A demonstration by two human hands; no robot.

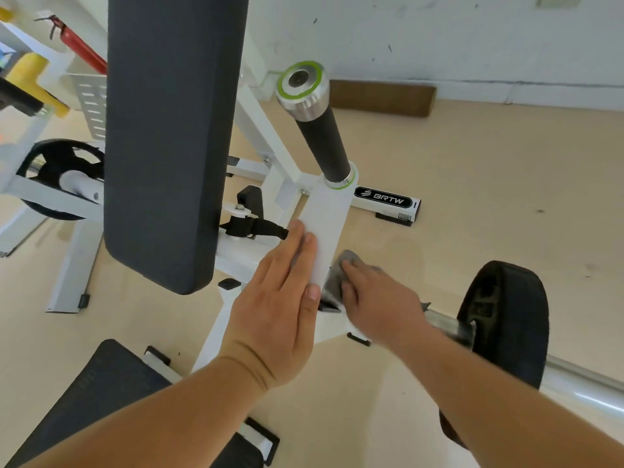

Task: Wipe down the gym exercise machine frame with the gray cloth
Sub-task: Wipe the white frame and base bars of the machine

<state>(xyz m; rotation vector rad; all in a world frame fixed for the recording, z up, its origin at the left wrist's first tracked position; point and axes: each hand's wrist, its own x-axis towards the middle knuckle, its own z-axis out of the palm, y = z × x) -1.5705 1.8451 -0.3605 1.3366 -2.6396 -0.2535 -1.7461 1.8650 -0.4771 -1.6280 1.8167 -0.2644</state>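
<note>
At the far left, a black weight plate [60, 170] is sitting on a neighbouring white rack. Just right of it, the long black back pad [169, 136] is standing upright, with the dark seat pad [94, 400] lying near and below. The left hand [280, 298] is reaching in from the near side and lying flat against the left face of the white frame arm [326, 224], its fingers straight and together and its thumb resting on the arm's near edge, curling round nothing. The frame arm is looking smooth, matte white and flat-faced, rising toward a black handle grip [320, 140] that is ending in a chrome cap ringed in green. Against the arm's right side, low down, the gray cloth [337, 275] is sitting bunched and creased. The right hand [378, 305] is gripping the cloth with bent fingers and pressing it to the metal. Farther right, another black weight plate [506, 325] is hanging on a chrome bar [574, 376] over the tan floor [489, 197].
</note>
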